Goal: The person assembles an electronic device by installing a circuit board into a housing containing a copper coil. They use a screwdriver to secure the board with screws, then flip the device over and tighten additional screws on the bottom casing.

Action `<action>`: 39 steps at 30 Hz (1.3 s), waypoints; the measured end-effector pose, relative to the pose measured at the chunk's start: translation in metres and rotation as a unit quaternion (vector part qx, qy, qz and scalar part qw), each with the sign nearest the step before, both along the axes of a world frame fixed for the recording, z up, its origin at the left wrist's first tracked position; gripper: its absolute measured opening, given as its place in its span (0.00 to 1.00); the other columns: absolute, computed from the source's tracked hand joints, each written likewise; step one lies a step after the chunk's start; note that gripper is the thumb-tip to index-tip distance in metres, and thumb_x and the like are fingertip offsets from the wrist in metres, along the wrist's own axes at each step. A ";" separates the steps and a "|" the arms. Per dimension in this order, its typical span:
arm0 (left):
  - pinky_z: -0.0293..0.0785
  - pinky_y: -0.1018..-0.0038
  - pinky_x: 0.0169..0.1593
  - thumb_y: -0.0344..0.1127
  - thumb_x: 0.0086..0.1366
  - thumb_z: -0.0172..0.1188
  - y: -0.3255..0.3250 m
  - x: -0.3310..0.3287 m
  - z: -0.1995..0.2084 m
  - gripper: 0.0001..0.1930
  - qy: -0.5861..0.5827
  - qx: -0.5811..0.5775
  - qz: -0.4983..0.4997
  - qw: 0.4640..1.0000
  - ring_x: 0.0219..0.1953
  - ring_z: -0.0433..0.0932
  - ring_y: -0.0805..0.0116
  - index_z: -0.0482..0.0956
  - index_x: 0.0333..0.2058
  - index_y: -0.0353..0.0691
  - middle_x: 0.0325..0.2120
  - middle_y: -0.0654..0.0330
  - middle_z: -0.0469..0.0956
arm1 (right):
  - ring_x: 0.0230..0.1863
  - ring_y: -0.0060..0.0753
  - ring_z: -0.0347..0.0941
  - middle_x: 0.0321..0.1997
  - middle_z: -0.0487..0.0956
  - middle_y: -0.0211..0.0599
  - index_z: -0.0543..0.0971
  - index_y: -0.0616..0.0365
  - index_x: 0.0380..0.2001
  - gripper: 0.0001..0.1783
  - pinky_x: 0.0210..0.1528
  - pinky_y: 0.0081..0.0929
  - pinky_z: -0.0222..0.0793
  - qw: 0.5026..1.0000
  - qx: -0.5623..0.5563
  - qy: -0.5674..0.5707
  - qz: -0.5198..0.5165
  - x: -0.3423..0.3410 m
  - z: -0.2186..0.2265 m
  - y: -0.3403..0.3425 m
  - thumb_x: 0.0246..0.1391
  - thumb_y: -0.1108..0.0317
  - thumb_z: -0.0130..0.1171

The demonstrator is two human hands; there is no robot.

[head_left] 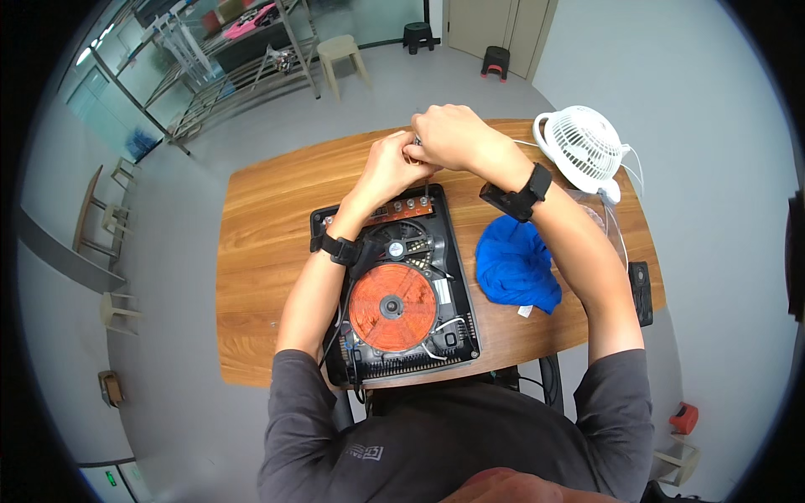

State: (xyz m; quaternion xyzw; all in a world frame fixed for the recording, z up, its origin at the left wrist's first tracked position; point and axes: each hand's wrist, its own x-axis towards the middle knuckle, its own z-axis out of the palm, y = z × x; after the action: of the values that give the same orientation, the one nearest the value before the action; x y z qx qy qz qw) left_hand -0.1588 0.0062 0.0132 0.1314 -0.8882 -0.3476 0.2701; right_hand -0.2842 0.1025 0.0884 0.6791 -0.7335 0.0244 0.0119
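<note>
- Here's the opened cooker, a black housing lying on the wooden table, right under the forearms, insides up.
- It should handle as a stiff, middling-heavy tray; best taken by the two long side rims.
- Fragile country inside, I'd judge: keep fingers off the orange coil, the small fan and the narrow circuit strip.
- Up top, both hands meet just beyond the far edge: left hand low, right hand arched over beside it, wrists bent inward.
- Fingers curled in tight on both sides; whatever they may be gripping is mostly hidden, so I can't tell.
</note>
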 end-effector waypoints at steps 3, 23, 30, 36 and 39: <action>0.75 0.69 0.38 0.39 0.52 0.74 0.006 -0.002 0.007 0.17 -0.032 0.060 -0.009 0.998 0.30 0.79 0.72 0.81 0.34 0.32 0.27 0.56 0.82 | 0.37 0.58 0.81 0.32 0.83 0.53 0.77 0.63 0.43 0.20 0.41 0.50 0.77 1.000 -0.018 0.018 -0.007 0.000 -0.001 0.005 0.57 0.55 0.55; 0.77 0.72 0.42 0.32 0.53 0.74 -0.012 0.000 -0.014 0.15 -0.032 0.119 -0.004 0.992 0.36 0.81 0.74 0.82 0.37 0.30 0.32 0.57 0.85 | 0.37 0.50 0.84 0.32 0.85 0.49 0.86 0.61 0.31 0.16 0.40 0.42 0.80 0.999 -0.034 -0.006 0.008 0.013 0.001 0.003 0.53 0.58 0.60; 0.76 0.72 0.40 0.38 0.52 0.75 -0.003 0.000 -0.004 0.19 -0.069 0.066 -0.010 0.995 0.32 0.78 0.74 0.81 0.36 0.30 0.29 0.58 0.83 | 0.36 0.50 0.84 0.32 0.85 0.48 0.86 0.60 0.32 0.13 0.39 0.41 0.80 0.999 -0.027 0.032 0.016 0.009 -0.002 0.002 0.52 0.62 0.61; 0.74 0.72 0.34 0.38 0.51 0.75 -0.008 -0.004 -0.014 0.19 0.028 0.097 -0.028 0.994 0.27 0.73 0.76 0.79 0.32 0.29 0.24 0.61 0.80 | 0.40 0.53 0.83 0.39 0.83 0.52 0.82 0.61 0.41 0.16 0.42 0.43 0.79 0.999 -0.032 0.030 -0.019 0.017 -0.013 -0.006 0.56 0.60 0.59; 0.71 0.73 0.31 0.38 0.53 0.74 -0.029 0.002 -0.030 0.18 -0.005 0.111 -0.031 0.993 0.26 0.70 0.78 0.79 0.31 0.29 0.22 0.63 0.77 | 0.49 0.56 0.79 0.51 0.75 0.55 0.74 0.62 0.50 0.23 0.48 0.45 0.77 1.000 0.001 0.001 0.021 0.021 0.004 0.003 0.59 0.57 0.58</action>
State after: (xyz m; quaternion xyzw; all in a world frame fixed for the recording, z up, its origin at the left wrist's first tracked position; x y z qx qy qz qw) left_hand -0.1572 -0.0232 -0.0166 0.1342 -0.8491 -0.4518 0.2386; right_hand -0.2627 0.1052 0.0921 0.6941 -0.7194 0.0235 0.0115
